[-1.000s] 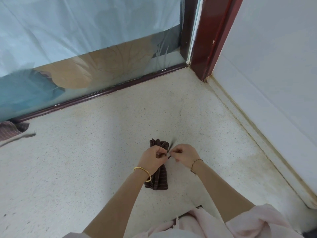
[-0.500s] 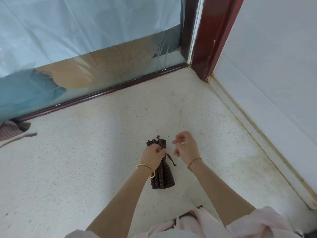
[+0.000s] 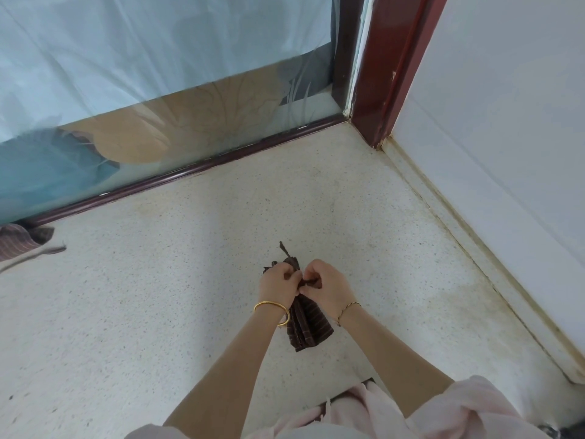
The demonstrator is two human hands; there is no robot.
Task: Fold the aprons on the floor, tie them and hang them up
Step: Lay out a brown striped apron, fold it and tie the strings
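head view: just the one camera, looking down at both hands over a speckled pale floor (image 3: 158, 296) in a corner.
folded apron (image 3: 305, 324): dark brown with thin stripes, bunched into a narrow pleated bundle. It sits in the lower middle of the shot, right between the two hands. Its lower end fans out below the wrists and its top pokes out above the knuckles. I honestly can't tell if the bottom touches the floor or hangs just off it.
left hand (image 3: 278, 285): fingers curled tight round the upper part of the bundle, clenched on it from the left side.
right hand (image 3: 329, 288): thumb and fingers pinching a bit of dark fabric at the bundle's waist, knuckles just beside the left hand's. Whether that bit is the strap or a fold is too small to tell.
strap end (image 3: 285, 250): a thin dark strip that sticks up and away from the top of the bundle, past the left hand.
wrists: chunky gold bangle (image 3: 272, 307) on the left, thin bracelet (image 3: 348, 308) on the right.
second apron (image 3: 19, 242): a paler striped heap at the far left edge, well apart from the hands, lying on the floor against the door rail. Its own tie (image 3: 34, 253) trails out to the right.
surroundings: a frosted glass door (image 3: 158, 90) with a leaf pattern runs along the back. There's a red-brown door frame (image 3: 386, 74) in the corner and a white wall (image 3: 506, 122) on the right.
clothing: pink sleeves (image 3: 459, 410) along the bottom edge.
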